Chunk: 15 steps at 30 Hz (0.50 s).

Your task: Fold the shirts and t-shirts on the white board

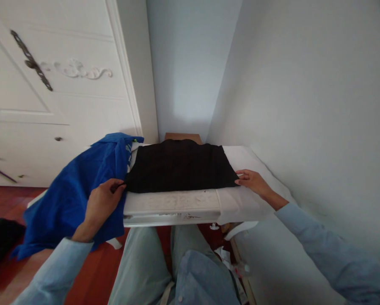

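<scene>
A black piece of clothing (180, 167) lies spread flat across a white table (174, 207); its exact kind I cannot tell. My left hand (106, 199) pinches its near left corner between thumb and fingers. At the near right corner, my right hand (251, 182) has the fabric's edge between thumb and fingertips. Close beside my left hand, a blue garment (91, 169) drapes over the table's left end and hangs down toward the floor. A white cloth (234, 203) covers the right part of the tabletop, partly under the black fabric.
A white cabinet (88, 101) with dark metal handles stands at the left. Grey walls (304, 84) meet behind and right of the table. A brown cardboard box (183, 136) shows past the far edge. Paper scraps (223, 254) lie below, and a dark object (2, 241) is at far left.
</scene>
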Available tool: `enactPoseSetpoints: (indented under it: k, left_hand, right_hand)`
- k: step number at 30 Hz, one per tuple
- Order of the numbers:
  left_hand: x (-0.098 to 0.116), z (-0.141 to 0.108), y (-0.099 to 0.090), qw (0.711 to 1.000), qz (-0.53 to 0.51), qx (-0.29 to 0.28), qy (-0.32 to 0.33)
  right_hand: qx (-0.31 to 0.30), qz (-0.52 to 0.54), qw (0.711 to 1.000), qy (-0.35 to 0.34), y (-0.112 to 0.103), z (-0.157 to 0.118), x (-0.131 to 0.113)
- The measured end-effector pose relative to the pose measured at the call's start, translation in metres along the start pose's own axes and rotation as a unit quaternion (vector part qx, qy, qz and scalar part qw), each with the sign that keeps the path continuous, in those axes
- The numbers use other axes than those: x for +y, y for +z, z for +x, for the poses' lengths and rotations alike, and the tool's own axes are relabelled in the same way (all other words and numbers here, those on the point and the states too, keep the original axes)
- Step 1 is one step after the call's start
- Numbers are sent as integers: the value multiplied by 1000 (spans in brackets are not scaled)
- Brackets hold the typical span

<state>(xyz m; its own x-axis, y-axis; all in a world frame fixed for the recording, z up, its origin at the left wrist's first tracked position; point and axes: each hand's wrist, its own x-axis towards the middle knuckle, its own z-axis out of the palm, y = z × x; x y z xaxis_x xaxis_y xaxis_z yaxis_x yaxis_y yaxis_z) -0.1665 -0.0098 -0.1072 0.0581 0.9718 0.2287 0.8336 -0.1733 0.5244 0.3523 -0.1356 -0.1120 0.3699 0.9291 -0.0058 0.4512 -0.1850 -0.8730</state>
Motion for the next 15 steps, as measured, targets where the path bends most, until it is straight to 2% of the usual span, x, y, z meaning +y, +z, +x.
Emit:
enactPoseSetpoints:
  k: [5, 8, 12, 15]
  left_hand:
    - [0, 4, -10, 999, -16, 11, -30]
    - [-6, 10, -10, 999, -11, 4, -38]
    - [-18, 14, -3, 999, -19, 22, -15]
    - [-13, 6, -1, 994, -14, 94, 55]
  right_hand:
    - [0, -26, 1000, -2, -16, 2, -3]
    - [-8, -18, 999, 26, -28, 0, 3]
    - [-36, -4, 998, 55, -32, -6, 9]
    - [-26, 1, 998, 59, -29, -7, 11]
